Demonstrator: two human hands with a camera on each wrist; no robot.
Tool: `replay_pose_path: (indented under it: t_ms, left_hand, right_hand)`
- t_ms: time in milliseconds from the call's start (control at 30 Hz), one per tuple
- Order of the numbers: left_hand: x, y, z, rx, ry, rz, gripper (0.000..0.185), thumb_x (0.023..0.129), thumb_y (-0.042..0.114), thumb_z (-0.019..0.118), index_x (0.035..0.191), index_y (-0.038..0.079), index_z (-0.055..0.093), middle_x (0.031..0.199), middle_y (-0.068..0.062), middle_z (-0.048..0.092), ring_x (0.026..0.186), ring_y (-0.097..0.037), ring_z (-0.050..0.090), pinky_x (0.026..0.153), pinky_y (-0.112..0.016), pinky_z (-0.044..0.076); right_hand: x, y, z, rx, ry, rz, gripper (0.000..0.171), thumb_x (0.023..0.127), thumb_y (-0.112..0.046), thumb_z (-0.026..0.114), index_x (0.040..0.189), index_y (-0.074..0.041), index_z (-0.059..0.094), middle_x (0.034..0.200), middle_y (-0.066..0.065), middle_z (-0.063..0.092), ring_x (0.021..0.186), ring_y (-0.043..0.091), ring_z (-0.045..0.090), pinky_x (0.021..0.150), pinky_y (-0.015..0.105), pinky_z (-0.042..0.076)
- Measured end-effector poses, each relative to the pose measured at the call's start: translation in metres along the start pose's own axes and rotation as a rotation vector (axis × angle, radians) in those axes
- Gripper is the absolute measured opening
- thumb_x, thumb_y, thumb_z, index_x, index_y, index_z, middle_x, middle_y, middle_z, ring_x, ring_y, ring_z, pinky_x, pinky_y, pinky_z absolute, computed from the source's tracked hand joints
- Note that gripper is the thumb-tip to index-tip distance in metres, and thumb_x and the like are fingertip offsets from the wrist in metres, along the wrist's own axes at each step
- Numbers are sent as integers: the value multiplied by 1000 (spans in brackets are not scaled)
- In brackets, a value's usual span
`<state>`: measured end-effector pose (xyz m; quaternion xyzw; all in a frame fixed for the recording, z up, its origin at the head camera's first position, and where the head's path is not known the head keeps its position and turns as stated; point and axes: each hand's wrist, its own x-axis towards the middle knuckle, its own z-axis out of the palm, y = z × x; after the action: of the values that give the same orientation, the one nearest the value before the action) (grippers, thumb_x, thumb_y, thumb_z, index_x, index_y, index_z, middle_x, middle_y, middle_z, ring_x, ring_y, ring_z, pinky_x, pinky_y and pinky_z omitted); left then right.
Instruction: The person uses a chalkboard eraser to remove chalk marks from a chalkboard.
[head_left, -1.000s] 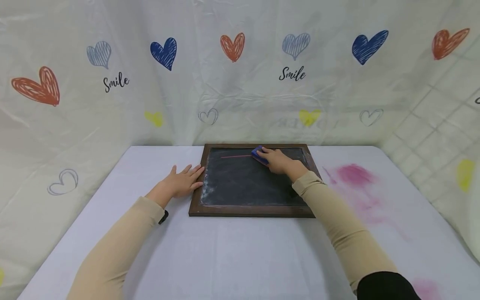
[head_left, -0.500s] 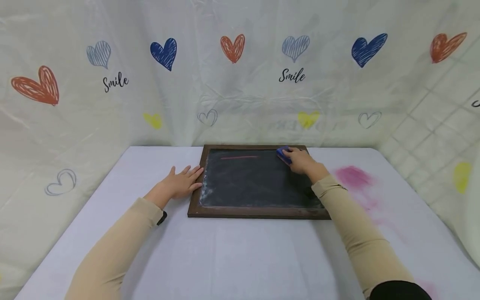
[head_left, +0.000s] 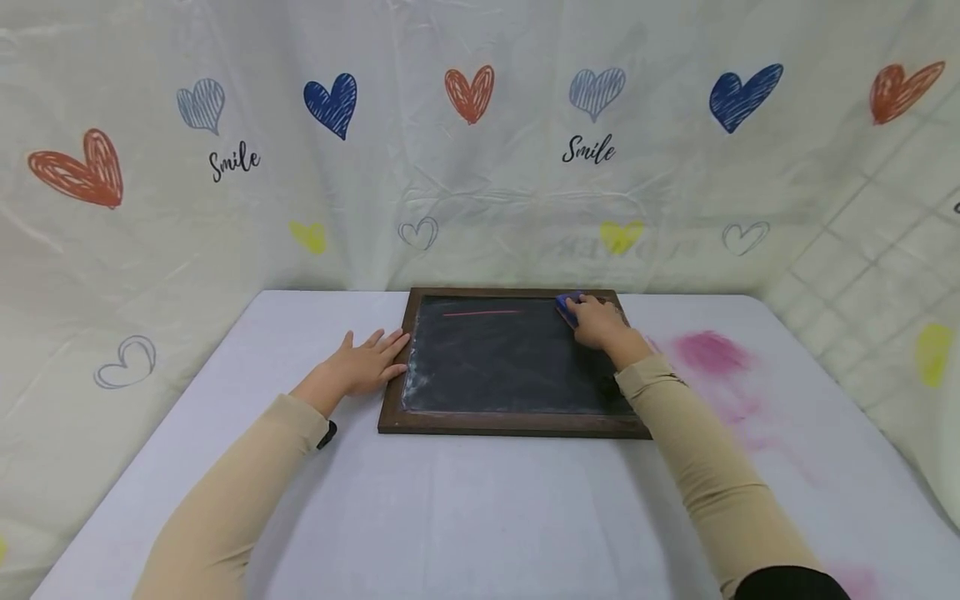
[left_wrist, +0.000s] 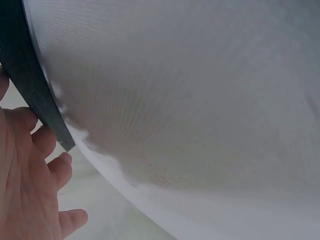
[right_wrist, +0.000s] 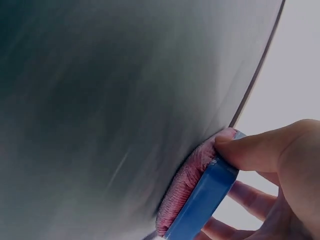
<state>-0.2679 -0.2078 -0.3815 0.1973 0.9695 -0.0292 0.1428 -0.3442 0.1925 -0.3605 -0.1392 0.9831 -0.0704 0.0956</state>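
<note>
A wood-framed chalkboard [head_left: 510, 362] lies flat on the white table [head_left: 465, 517]. A thin red chalk line [head_left: 480, 313] runs along its top edge. My right hand [head_left: 596, 323] grips a blue eraser [head_left: 567, 305] and presses it on the board's top right corner. In the right wrist view the eraser [right_wrist: 200, 200] shows a pink-stained felt face against the dark board [right_wrist: 110, 100], pinched by thumb and fingers. My left hand [head_left: 367, 362] lies flat with fingers spread, touching the board's left frame; in the left wrist view its fingers [left_wrist: 30, 185] rest by the dark frame edge [left_wrist: 35, 85].
A pink chalk smear [head_left: 708, 350] stains the table right of the board. A white sheet printed with hearts and the word "Smile" [head_left: 588, 150] hangs behind and around the table. A tiled wall [head_left: 885, 275] stands at the right.
My right hand slid the eraser from the middle of the board's top edge to its top right corner. The left hand stayed put on the frame.
</note>
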Motion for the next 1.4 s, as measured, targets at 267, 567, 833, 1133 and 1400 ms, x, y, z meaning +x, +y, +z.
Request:
replay_pose_path:
  t_ms: [267,567,833,1133,1400]
  left_hand:
    - [-1,1,-2,-3,-4,-1,67,112,46,31,166,12,12,171,-10,13,155,-37,15,115,-73,6]
    - [-4,4,-4,-12,-6,-4,67,112,46,31,166,11,13,171,-10,14,155,-37,15,115,-73,7]
    - [-3,0,0,-9,-5,-8,67,112,47,31,167,12,12,171,-8,12,155,-36,15,116,-73,7]
    - [1,-1,1,-5,-6,-12,67,112,47,30,167,13,12,172,-8,12,155,-36,14,116,-72,6]
    - [1,-1,2,-3,-7,-11,67,112,47,30,167,13,11,172,-8,11,155,-36,14,116,-73,5]
  right_hand:
    - [12,-53,5,48,-29,-18,64,104,-5,51,163,-6,25,166,27,17,144,58,23,111,68,31]
    - [23,-118,16,-29,-29,-76,65,105,-9,54,164,-12,25,168,20,19,143,54,29,112,61,35]
    - [22,-115,16,-40,-9,-94,66,104,-8,56,163,-14,28,168,18,21,144,54,29,111,61,36]
    - [19,-93,11,-10,14,-6,65,103,-10,57,162,-11,31,165,24,23,140,55,32,108,63,38]
    - [26,-117,16,-25,21,-8,61,105,-12,53,162,-10,31,164,23,25,141,55,30,111,62,35]
